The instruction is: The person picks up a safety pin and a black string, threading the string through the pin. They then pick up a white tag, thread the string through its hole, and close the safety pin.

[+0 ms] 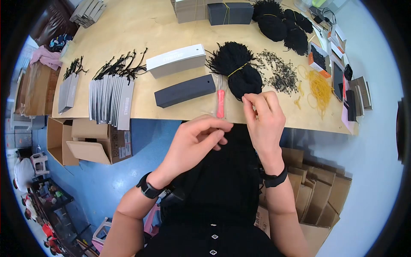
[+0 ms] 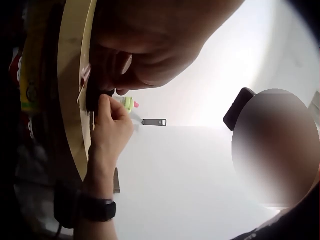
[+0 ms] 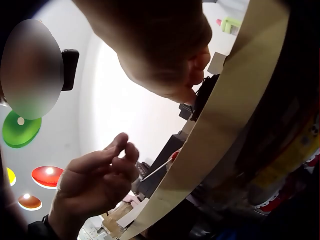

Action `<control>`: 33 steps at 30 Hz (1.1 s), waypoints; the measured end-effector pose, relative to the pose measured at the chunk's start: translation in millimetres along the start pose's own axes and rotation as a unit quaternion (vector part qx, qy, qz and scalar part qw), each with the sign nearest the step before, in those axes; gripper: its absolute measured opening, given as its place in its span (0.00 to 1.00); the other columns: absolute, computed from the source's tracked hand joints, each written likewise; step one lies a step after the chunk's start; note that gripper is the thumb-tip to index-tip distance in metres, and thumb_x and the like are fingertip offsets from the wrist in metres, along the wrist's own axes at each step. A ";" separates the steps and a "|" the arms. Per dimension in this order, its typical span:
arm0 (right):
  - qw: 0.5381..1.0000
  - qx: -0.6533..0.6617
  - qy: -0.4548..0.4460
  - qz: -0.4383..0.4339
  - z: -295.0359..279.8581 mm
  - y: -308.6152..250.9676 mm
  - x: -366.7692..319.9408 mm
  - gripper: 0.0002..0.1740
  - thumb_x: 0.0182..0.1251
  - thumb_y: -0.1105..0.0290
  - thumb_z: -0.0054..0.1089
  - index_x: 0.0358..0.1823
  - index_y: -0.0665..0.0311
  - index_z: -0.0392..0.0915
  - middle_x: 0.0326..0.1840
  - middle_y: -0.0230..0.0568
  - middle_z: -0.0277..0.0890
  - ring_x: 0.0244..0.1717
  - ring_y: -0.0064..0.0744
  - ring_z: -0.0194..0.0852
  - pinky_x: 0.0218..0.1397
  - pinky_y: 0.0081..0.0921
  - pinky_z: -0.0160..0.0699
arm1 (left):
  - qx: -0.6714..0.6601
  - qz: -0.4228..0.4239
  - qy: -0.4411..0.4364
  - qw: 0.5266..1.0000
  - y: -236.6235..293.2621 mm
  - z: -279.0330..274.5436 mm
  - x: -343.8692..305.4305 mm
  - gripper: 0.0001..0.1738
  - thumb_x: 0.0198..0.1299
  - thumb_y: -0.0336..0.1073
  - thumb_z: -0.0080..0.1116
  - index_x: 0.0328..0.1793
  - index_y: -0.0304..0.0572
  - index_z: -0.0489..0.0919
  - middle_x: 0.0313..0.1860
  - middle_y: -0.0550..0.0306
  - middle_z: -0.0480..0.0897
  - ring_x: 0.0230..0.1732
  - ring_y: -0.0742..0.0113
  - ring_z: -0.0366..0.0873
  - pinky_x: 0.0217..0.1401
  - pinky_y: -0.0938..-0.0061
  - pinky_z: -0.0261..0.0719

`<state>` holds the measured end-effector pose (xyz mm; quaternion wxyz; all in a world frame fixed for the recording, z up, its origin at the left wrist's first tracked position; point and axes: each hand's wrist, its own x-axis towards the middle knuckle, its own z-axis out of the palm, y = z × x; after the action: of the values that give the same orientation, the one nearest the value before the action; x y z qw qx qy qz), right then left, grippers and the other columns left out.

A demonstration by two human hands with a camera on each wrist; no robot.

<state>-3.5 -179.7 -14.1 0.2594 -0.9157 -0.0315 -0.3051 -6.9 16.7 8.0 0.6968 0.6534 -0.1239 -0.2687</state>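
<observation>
A bundle of black cords (image 1: 245,82), tied with a yellow band, lies on the table in front of my right hand (image 1: 266,122). That hand's thumb and index finger pinch at the bundle's near end, its other fingers bent. Off the table's front edge, my left hand (image 1: 198,138) hovers with loosely bent fingers and holds nothing that shows. In the right wrist view the black cords (image 3: 204,96) lie right at the right hand's fingertips, while the left hand (image 3: 97,177) is off to the side. A red-handled tool (image 1: 220,103) lies left of the bundle.
Left of the tool are a dark box (image 1: 185,91) and a stack of white-grey cards (image 1: 176,62). Corded tags (image 1: 112,100) overhang the front edge. Small metal clips (image 1: 280,73) and yellow rubber bands (image 1: 320,91) lie to the right. More black cord bundles (image 1: 274,26) sit behind.
</observation>
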 end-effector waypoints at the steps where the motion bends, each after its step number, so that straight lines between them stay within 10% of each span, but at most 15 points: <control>1: 1.000 0.011 -0.008 0.006 -3.0 -3.2 -2.7 0.08 0.56 0.74 0.71 0.36 0.59 0.81 0.33 0.36 0.72 0.30 0.40 0.75 0.33 0.34 0.73 | -0.001 0.001 0.000 1.000 -1.5 2.1 4.3 0.14 0.72 0.27 0.52 0.59 0.33 0.80 0.50 0.53 0.83 0.43 0.66 0.84 0.51 0.74 0.83; 4: 0.999 0.027 -0.028 0.001 -19.4 -22.8 -11.6 0.08 0.56 0.74 0.71 0.36 0.58 0.81 0.32 0.37 0.71 0.30 0.40 0.74 0.32 0.34 0.73 | -0.200 -0.091 -0.021 0.975 -2.8 6.7 18.6 0.24 0.78 0.43 0.47 0.66 0.26 0.73 0.50 0.44 0.84 0.47 0.63 0.84 0.52 0.71 0.84; 13: 0.988 0.089 -0.111 -0.055 -34.4 -59.5 -68.9 0.10 0.54 0.73 0.72 0.36 0.59 0.79 0.30 0.36 0.68 0.26 0.37 0.69 0.28 0.31 0.68 | -0.320 -0.159 -0.016 0.934 -7.3 6.1 33.8 0.19 0.75 0.40 0.52 0.60 0.31 0.79 0.41 0.58 0.84 0.36 0.75 0.78 0.42 0.80 0.79; 20: 0.955 0.210 -0.206 0.026 -38.3 -65.0 -81.0 0.09 0.58 0.72 0.72 0.37 0.62 0.80 0.30 0.36 0.69 0.27 0.34 0.74 0.29 0.26 0.72 | -0.267 -0.152 0.021 0.951 -6.2 9.0 25.9 0.18 0.73 0.39 0.55 0.58 0.30 0.80 0.33 0.61 0.80 0.29 0.80 0.68 0.32 0.83 0.66; 22: 0.856 0.354 -0.317 0.203 -46.8 -67.4 -74.2 0.07 0.63 0.72 0.70 0.38 0.63 0.81 0.31 0.36 0.70 0.29 0.27 0.75 0.31 0.22 0.73 | -0.262 -0.150 0.023 0.953 -6.8 10.2 23.0 0.19 0.73 0.40 0.55 0.58 0.30 0.80 0.31 0.62 0.80 0.28 0.80 0.67 0.31 0.84 0.64; 25: 0.837 0.364 -0.338 0.228 -49.8 -54.8 -64.3 0.06 0.65 0.71 0.69 0.38 0.65 0.81 0.32 0.34 0.72 0.30 0.22 0.75 0.33 0.20 0.72 | -0.236 -0.141 0.023 0.961 -6.6 9.3 17.3 0.18 0.73 0.40 0.55 0.58 0.32 0.81 0.26 0.67 0.75 0.25 0.82 0.63 0.27 0.85 0.57; 33: 0.876 0.367 -0.164 0.266 -52.9 -26.5 -33.8 0.10 0.68 0.75 0.64 0.48 0.69 0.79 0.35 0.31 0.72 0.32 0.16 0.70 0.37 0.17 0.69 | -0.162 -0.124 0.020 0.979 -3.4 8.1 0.9 0.15 0.72 0.39 0.57 0.54 0.35 0.84 0.22 0.71 0.70 0.24 0.82 0.61 0.26 0.85 0.54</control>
<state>-65.4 -179.6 14.5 0.6397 -0.7653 0.0612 -0.0366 -11.1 9.3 5.5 0.7569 0.5477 0.0167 -0.3561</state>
